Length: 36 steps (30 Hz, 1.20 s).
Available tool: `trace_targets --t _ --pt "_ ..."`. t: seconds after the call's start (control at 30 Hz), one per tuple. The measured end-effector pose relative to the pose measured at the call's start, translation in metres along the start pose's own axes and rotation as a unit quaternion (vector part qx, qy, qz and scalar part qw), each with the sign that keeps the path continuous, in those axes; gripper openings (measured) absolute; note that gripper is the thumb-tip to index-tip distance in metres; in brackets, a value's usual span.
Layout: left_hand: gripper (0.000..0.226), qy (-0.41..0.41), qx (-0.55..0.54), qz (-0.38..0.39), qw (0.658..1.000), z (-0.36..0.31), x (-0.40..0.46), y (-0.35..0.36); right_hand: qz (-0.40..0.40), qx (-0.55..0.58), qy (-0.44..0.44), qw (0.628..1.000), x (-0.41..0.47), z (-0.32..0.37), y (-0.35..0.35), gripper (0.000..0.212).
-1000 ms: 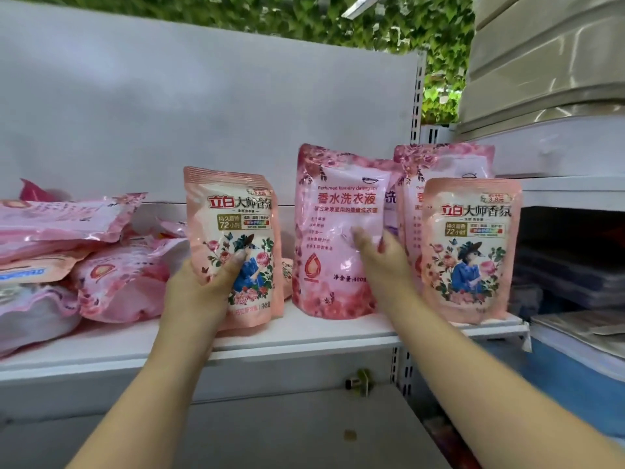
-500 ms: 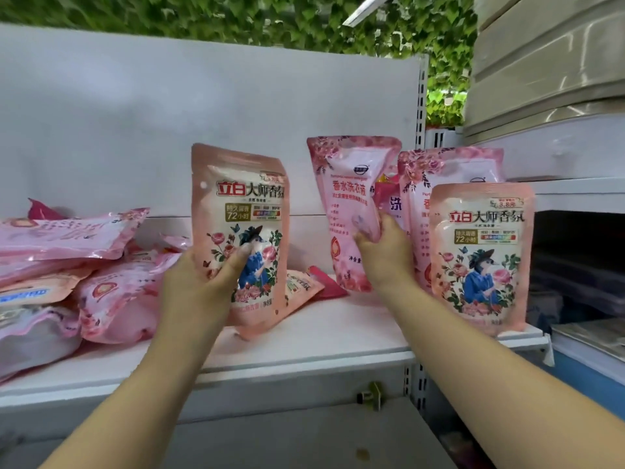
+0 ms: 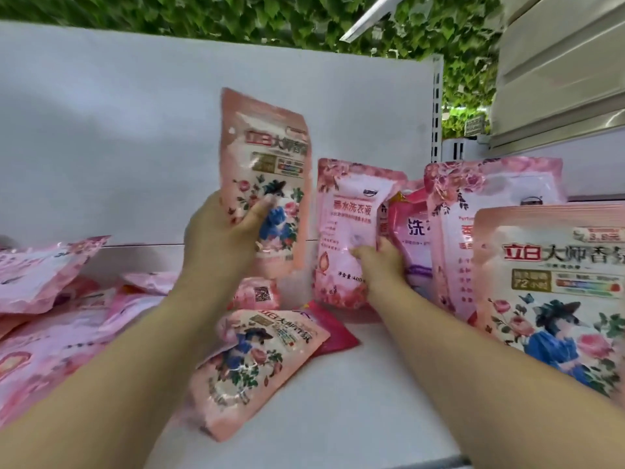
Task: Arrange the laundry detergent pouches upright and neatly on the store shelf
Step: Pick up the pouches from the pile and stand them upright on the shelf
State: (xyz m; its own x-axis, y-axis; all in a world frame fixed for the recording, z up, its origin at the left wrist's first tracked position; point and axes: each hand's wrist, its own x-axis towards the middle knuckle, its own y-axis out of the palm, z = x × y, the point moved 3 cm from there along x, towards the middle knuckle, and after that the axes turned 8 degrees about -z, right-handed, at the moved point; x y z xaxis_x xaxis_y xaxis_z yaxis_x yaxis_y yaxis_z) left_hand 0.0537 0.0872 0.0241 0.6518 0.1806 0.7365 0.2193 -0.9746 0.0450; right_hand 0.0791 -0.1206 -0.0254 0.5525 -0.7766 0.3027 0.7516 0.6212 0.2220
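Where legible, perhaps "72" label (image 3: 528, 283).

Left hand (image 3: 223, 231) grips a peach pouch (image 3: 267, 174) raised above a white shelf (image 3: 355, 401). Right hand (image 3: 378, 265) holds a pink pouch (image 3: 345, 231) upright on the shelf. Another peach pouch (image 3: 257, 363) lies flat; more stand at right (image 3: 554, 292).

White shelf (image 3: 355, 401) | flat peach pouch (image 3: 257, 363) on it, front centre | left of that pouch: heap of pink pouches (image 3: 50, 333) | right of it: upright peach pouch (image 3: 554, 299) | behind: upright pink pouch (image 3: 341, 238)
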Motion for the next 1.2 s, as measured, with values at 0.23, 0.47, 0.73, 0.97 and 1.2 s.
trace_targets --t 0.23,0.47,0.73,0.97,1.2 --pt "0.014 -0.036 -0.062 -0.042 0.997 0.012 0.007 -0.012 0.139 -0.057 0.067 0.986 0.007 -0.011 0.022 0.034" --pt "0.013 -0.092 -0.102 -0.054 0.989 0.014 0.004 -0.017 0.176 -0.258 0.096 0.945 0.007 -0.03 0.017 0.091" --pt "0.013 -0.112 -0.119 -0.054 0.985 0.015 0.002 -0.016 0.156 -0.133 0.068 0.976 0.004 -0.029 0.01 0.041" --pt "0.014 -0.121 -0.129 -0.051 0.983 0.016 0.003 -0.015 0.153 -0.164 0.036 0.974 -0.002 -0.025 0.02 0.031" --pt "0.013 -0.117 -0.108 -0.045 0.986 0.018 0.003 -0.013 0.15 -0.332 0.068 0.929 -0.004 -0.025 0.017 0.061"
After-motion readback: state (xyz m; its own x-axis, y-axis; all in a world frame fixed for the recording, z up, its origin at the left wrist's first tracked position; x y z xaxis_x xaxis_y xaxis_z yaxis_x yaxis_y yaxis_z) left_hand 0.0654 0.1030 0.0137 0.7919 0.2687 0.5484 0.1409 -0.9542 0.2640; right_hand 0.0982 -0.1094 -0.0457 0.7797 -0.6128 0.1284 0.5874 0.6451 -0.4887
